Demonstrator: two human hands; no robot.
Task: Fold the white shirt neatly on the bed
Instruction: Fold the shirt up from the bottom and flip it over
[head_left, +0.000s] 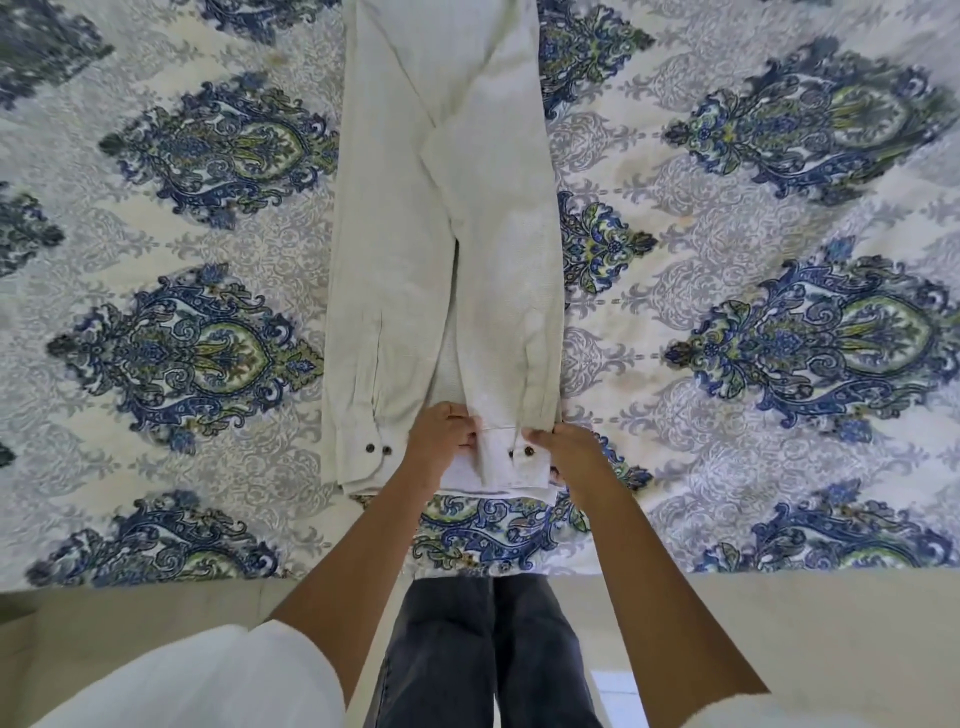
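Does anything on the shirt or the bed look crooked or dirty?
Only slightly. On the white shirt the near hem is uneven under the right cuff, which the left hand and right hand pinch. The bedspread shows a faint brownish mark.

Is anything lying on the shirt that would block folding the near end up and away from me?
Nothing visible. The left hand and right hand grip the shirt at its near end by the cuff; only its own folded-in sleeves lie along it ahead.
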